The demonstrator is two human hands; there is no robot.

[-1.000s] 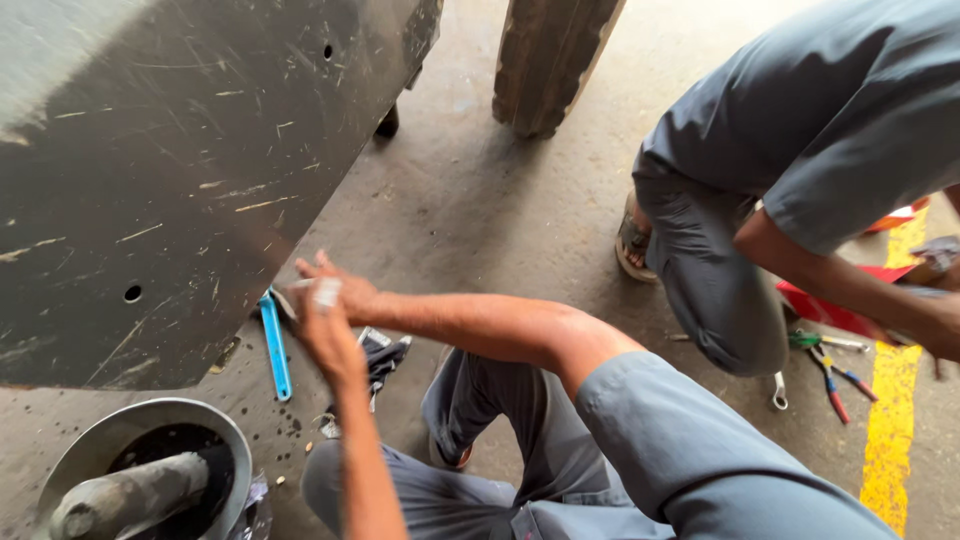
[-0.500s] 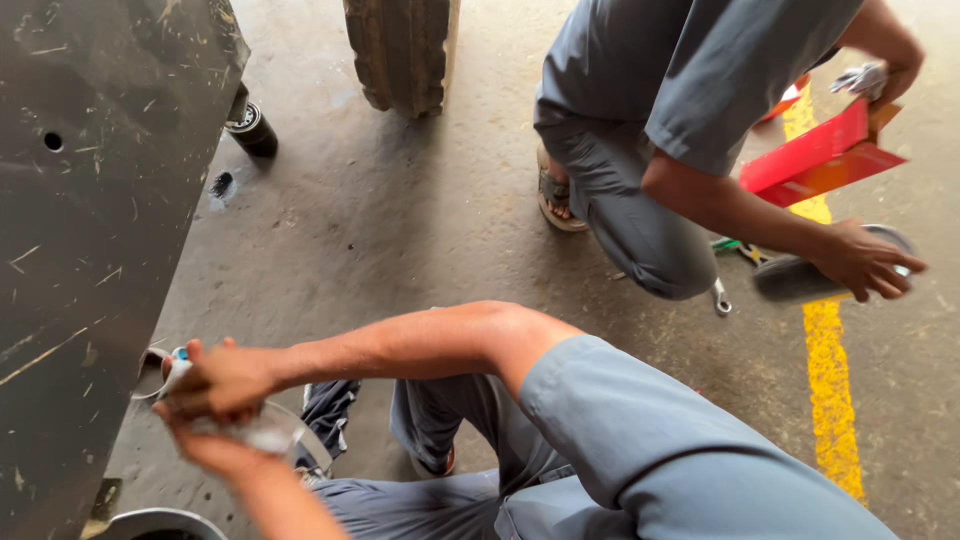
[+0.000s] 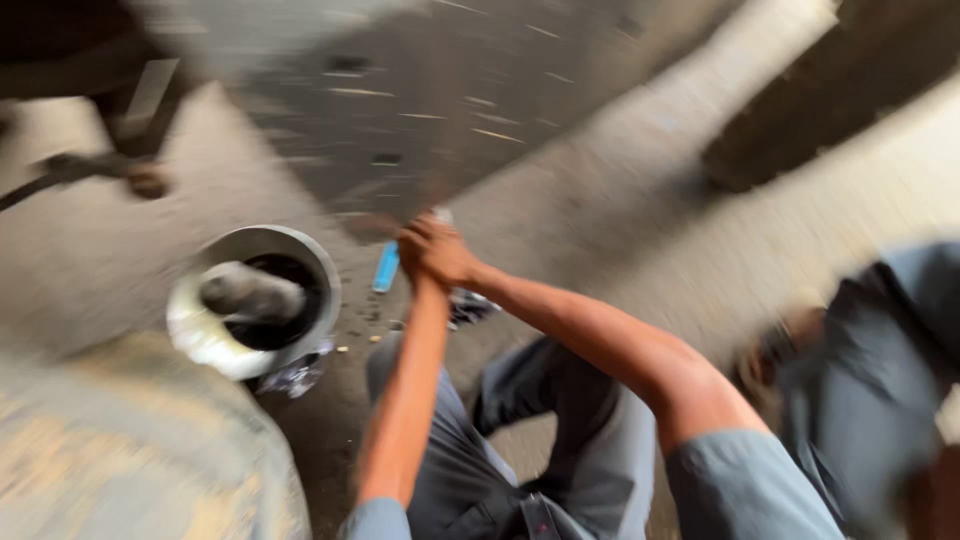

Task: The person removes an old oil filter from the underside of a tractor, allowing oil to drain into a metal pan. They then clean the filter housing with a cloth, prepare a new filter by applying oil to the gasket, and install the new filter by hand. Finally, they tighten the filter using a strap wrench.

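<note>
Both hands, my left hand (image 3: 425, 262) and right hand (image 3: 445, 252), are pressing together at the lower edge of the dark metal panel (image 3: 450, 90); blur is hiding whether the fingers are gripping anything. I am judging the work unfinished. A blue tool (image 3: 385, 268) is lying on the floor beside the grey hub (image 3: 255, 298), and a squatting co-worker (image 3: 880, 380) is narrowing the room to my right.

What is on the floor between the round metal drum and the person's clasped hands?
In the head view, a blue tool lies on the floor between the metal drum and the hands, close beside the hands. Blur hides its exact kind.
</note>
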